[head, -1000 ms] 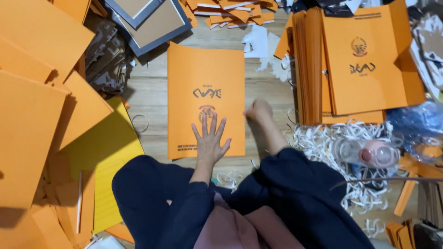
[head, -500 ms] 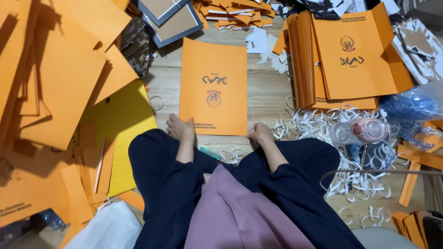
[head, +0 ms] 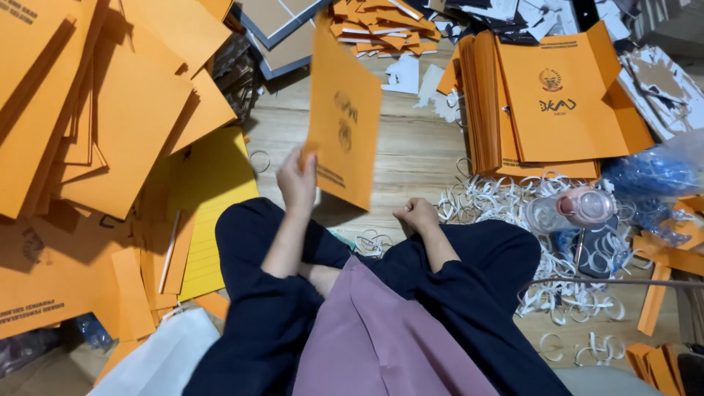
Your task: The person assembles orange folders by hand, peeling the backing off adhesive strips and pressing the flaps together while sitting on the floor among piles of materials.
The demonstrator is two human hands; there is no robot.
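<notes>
Fingers (head: pixel 306 163) of the left hand (head: pixel 296 180) pinch the lower edge of an orange printed folder (head: pixel 343 117), thumb on the near face, holding it tilted up off the wooden floor (head: pixel 411 158) in front of the crossed legs. Right hand (head: pixel 416 214) rests on the knee, fingers curled in loosely, holding nothing.

Progress, judged: a big loose pile of orange sheets (head: pixel 110 110) lies to the left w/ a yellow lined sheet (head: pixel 213 191) beneath, and a neat stack of folded orange folders (head: pixel 543 103) sits to the right — so plenty looks handled, but how much is left can't be told. White paper strips (head: pixel 513 202) litter the floor by the right knee.

Vs. half a sec ago: the folder lay flat on the floor between the hands, both hands down near the knees — now it's lifted and swung toward the left, right hand barely moved.
</notes>
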